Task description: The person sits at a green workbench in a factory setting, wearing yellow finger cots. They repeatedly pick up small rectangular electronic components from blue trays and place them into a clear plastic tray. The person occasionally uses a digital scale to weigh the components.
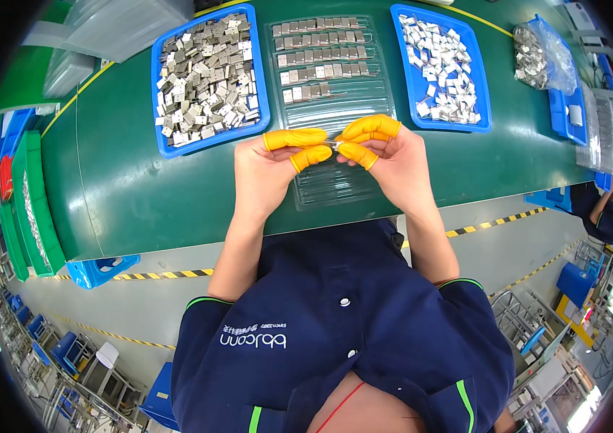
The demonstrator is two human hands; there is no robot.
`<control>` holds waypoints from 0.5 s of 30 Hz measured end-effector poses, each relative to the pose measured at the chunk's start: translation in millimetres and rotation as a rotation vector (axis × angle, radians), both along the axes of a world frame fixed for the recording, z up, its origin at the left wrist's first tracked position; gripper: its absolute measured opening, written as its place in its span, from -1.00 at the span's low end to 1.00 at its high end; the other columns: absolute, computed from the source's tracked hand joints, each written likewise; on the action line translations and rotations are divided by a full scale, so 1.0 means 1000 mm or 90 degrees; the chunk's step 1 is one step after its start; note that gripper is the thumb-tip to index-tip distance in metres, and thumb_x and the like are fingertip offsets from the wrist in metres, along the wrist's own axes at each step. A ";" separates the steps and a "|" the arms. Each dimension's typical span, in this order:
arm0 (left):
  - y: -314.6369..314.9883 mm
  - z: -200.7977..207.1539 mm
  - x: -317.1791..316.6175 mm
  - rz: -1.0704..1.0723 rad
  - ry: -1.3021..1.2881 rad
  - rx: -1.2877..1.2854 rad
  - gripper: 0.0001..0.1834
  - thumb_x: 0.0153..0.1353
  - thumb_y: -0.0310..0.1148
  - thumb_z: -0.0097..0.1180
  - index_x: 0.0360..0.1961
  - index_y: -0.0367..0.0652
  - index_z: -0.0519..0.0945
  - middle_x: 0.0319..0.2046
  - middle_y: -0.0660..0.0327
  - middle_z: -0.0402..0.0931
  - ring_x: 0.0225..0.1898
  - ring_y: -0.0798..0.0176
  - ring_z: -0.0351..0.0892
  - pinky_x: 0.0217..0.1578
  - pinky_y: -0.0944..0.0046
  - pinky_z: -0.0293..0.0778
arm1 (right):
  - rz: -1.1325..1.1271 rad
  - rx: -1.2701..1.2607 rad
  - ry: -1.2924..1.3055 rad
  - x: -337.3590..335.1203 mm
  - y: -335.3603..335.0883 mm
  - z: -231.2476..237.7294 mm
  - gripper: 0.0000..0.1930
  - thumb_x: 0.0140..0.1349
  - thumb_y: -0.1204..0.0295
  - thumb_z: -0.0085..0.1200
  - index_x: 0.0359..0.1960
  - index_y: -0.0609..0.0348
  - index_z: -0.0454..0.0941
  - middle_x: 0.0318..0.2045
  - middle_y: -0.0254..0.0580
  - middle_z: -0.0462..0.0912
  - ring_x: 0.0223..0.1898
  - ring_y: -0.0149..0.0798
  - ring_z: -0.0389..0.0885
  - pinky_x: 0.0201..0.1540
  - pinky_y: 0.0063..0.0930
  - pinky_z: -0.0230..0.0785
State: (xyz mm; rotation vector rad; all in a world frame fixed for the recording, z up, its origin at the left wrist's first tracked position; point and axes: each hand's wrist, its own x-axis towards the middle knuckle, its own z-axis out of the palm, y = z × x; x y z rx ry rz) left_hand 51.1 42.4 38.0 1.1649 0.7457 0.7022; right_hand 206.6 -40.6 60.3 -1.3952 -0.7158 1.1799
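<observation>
Over the near part of the clear plastic tray [342, 114], my left hand [267, 162] and my right hand [398, 159] meet fingertip to fingertip. Yellow finger cots cover the thumbs and forefingers, and at least one more finger on the right. Both hands pinch a small silvery and white connector piece [335, 145], mostly hidden by the fingertips. In the tray, small metal connector pieces [324, 71] lie in several rows, the nearest row only partly filled. A blue bin [266, 101] of metal connector shells [209, 79] stands to the left. White connector pieces [442, 61] fill another blue bin [485, 94] to the right.
Bagged metal parts [530, 58] lie at the far right of the green table [119, 180], near a smaller blue bin [566, 119]. Clear trays [119, 29] are stacked at the back left. Green bins [32, 202] stand at the left edge. Another person [610, 216] is at the right.
</observation>
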 end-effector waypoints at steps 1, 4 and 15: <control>-0.001 -0.002 -0.001 -0.012 0.012 0.014 -0.76 -0.03 -0.65 0.20 -0.26 -0.43 0.56 -0.34 0.03 0.58 -0.35 0.23 0.61 -0.30 0.34 0.55 | 0.022 -0.009 -0.012 0.004 0.000 0.001 -0.83 0.04 0.67 0.13 -0.30 0.34 0.46 -0.40 -0.20 0.59 -0.36 -0.36 0.61 -0.29 -0.59 0.46; -0.002 -0.002 -0.003 -0.052 0.002 -0.039 -0.75 -0.02 -0.63 0.20 -0.25 -0.42 0.56 -0.37 0.04 0.59 -0.39 0.25 0.61 -0.32 0.35 0.55 | 0.062 -0.009 0.017 0.015 -0.002 0.000 -0.83 0.01 0.67 0.15 -0.34 0.35 0.47 -0.42 -0.20 0.60 -0.37 -0.36 0.61 -0.30 -0.57 0.47; -0.006 0.004 0.000 -0.097 -0.055 -0.162 -0.75 -0.03 -0.59 0.22 -0.27 -0.41 0.56 -0.42 0.04 0.59 -0.46 0.26 0.61 -0.40 0.36 0.56 | 0.086 -0.012 0.123 0.013 -0.012 -0.020 -0.81 -0.02 0.63 0.19 -0.31 0.36 0.58 -0.37 -0.18 0.63 -0.31 -0.39 0.60 -0.22 -0.58 0.46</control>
